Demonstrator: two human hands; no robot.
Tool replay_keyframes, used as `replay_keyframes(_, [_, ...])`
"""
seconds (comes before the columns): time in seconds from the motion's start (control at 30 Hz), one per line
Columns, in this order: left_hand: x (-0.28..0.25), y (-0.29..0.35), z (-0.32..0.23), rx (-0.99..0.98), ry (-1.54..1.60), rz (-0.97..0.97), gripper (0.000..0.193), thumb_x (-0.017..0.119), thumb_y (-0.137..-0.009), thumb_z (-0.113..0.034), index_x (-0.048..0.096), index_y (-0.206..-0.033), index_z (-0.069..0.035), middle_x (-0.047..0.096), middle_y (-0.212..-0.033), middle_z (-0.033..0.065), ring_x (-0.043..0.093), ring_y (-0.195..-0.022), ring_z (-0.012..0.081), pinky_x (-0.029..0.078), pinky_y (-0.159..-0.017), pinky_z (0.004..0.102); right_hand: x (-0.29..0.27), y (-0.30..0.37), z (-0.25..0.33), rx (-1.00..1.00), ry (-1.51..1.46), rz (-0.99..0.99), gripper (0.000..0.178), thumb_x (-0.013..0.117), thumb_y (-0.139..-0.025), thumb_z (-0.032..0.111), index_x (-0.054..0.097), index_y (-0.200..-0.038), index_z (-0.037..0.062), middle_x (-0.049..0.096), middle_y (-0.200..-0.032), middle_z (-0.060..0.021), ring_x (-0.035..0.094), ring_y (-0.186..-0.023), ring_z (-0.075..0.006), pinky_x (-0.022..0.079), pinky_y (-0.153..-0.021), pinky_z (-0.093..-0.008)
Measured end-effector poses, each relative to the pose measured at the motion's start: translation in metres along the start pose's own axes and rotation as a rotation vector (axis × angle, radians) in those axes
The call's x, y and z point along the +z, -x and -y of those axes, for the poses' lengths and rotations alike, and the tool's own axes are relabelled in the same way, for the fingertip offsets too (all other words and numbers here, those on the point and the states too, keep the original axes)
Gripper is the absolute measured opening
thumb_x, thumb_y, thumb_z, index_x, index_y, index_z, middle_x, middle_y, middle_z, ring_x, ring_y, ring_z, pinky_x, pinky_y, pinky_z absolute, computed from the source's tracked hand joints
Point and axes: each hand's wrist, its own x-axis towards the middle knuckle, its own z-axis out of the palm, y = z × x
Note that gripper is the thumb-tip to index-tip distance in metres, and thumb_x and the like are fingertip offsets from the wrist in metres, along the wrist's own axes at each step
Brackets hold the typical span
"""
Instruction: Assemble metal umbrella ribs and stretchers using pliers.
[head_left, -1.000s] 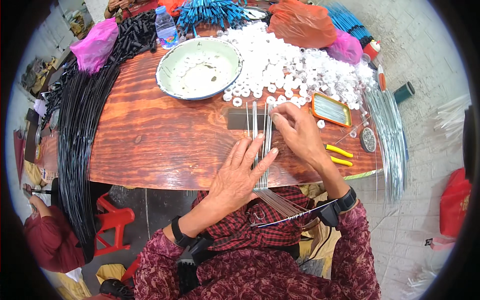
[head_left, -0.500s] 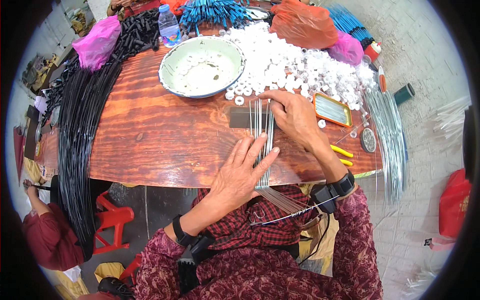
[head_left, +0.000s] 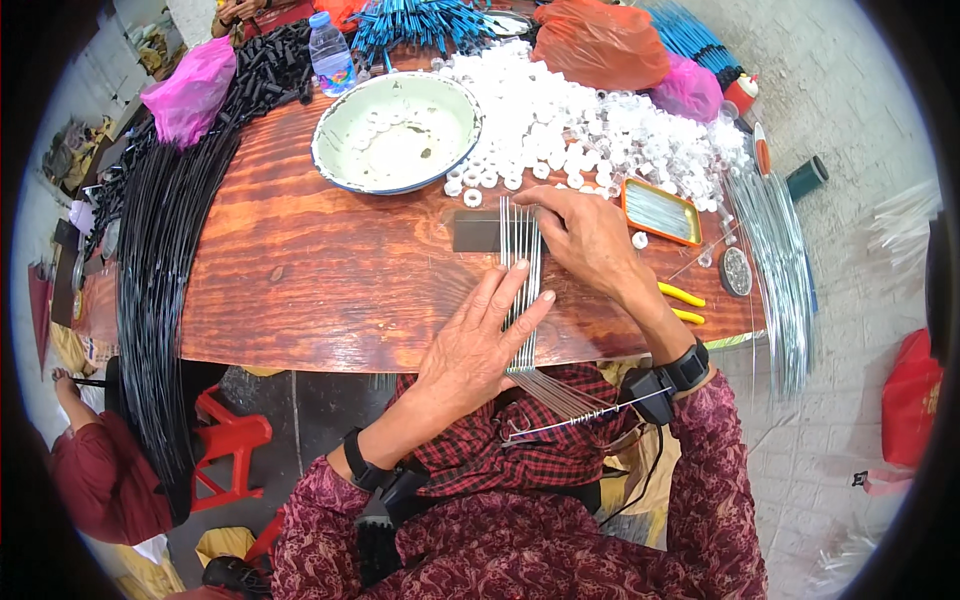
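Observation:
A row of thin silvery metal wires (head_left: 521, 237) lies side by side across the table's front edge, upper ends over a dark flat block (head_left: 475, 231). My left hand (head_left: 474, 335) lies on them with its fingers stretched out and thumb apart. At their upper ends my right hand (head_left: 590, 240) is bent around the row's right side, index fingertip touching the wire tips; its thumb is partly hidden. Below the edge the wires slant right over my lap to a thin rod (head_left: 570, 426) with a hooked left end, wire coiled along part of it.
An enamel basin (head_left: 330, 165) stands behind the block, beside heaped white plastic rings (head_left: 520, 110). To the right are a tin of wires (head_left: 660, 212), yellow-handled pliers (head_left: 682, 294) and hanging silvery wires (head_left: 785, 290). Black strands (head_left: 155, 290) hang at left, near another person's sleeve (head_left: 105, 475).
The wires' upper ends, earlier bunched with gaps, now lie more evenly spaced. My right index fingertip has dropped slightly onto the tips. My left hand stays on the wires; the view has shifted a little.

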Motion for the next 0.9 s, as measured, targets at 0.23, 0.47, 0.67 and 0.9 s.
replay_keyframes(0.23, [0.001, 0.000, 0.001, 0.014, 0.023, -0.020, 0.086, 0.080, -0.073, -0.041, 0.043, -0.146, -0.017, 0.029, -0.155, 0.0174, 0.034, -0.140, 0.0403, 0.044, -0.107, 0.0463, -0.013, 0.027, -0.003, 0.096, -0.163, -0.033, 0.026, 0.053, -0.090, 0.013, 0.069, -0.108, 0.0035, 0.071, -0.088, -0.0179, 0.069, -0.079, -0.0315, 0.053, -0.072, -0.0413])
replay_keyframes(0.47, [0.000, 0.000, -0.001, 0.028, -0.028, -0.017, 0.081, 0.075, -0.076, -0.047, 0.045, -0.145, -0.016, 0.033, -0.154, 0.0168, 0.036, -0.140, 0.0405, 0.042, -0.109, 0.0461, 0.003, 0.040, 0.002, 0.276, -0.642, 0.160, 0.031, 0.052, -0.094, 0.012, 0.062, -0.118, -0.0067, 0.071, -0.090, -0.0153, 0.067, -0.075, -0.0167, 0.055, -0.068, -0.0322])
replay_keyframes(0.67, [0.003, 0.000, -0.002, 0.043, -0.133, -0.031, 0.079, 0.073, -0.076, -0.051, 0.049, -0.143, -0.017, 0.034, -0.154, 0.0157, 0.036, -0.140, 0.0398, 0.041, -0.110, 0.0461, 0.001, 0.041, 0.006, 0.285, -0.623, 0.164, 0.031, 0.053, -0.093, 0.012, 0.062, -0.117, -0.0070, 0.072, -0.090, -0.0164, 0.068, -0.073, -0.0188, 0.055, -0.068, -0.0330])
replay_keyframes(0.9, [0.001, -0.001, -0.006, 0.005, -0.065, -0.024, 0.096, 0.083, -0.059, -0.010, 0.043, -0.147, -0.015, 0.031, -0.156, 0.0161, 0.037, -0.140, 0.0378, 0.038, -0.114, 0.0449, 0.007, 0.030, 0.001, 0.261, -0.387, 0.012, 0.028, 0.060, -0.091, 0.023, 0.071, -0.092, -0.0021, 0.071, -0.074, -0.0142, 0.068, -0.067, -0.0229, 0.053, -0.064, -0.0356])
